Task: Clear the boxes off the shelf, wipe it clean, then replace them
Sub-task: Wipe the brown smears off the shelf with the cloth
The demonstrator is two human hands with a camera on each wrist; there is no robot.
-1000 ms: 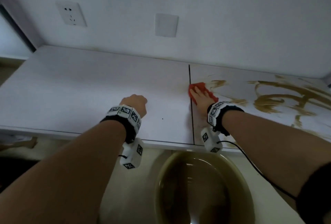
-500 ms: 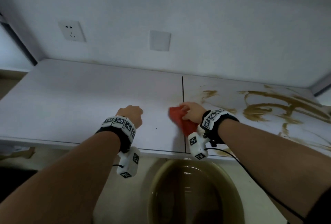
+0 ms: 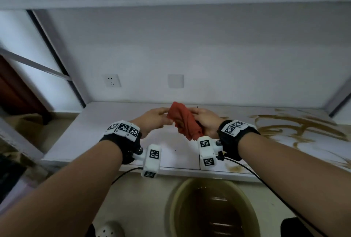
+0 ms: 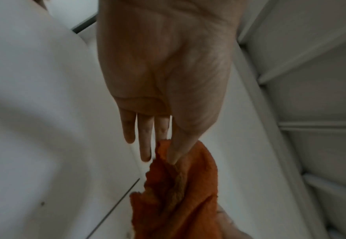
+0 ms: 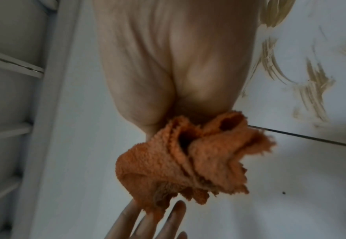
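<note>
refolding the cloth above the shelf

both hands are holding the red cloth (image 3: 183,121) in the air – right hand (image 3: 206,121) is gripping the bunch, left hand (image 3: 154,120) is pinching an edge; turning a fresh face out should help before working the brown smears (image 3: 296,128) toward the shelf (image 3: 91,132) right edge – a basin (image 3: 214,210) is sitting below its front edge.

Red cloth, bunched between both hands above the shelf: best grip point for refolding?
Probably the free frayed edge hanging low on the red cloth: the right hand grips the bunched middle, the left hand pinches the top corner. Come from below; the loose layers fan open there.
</note>
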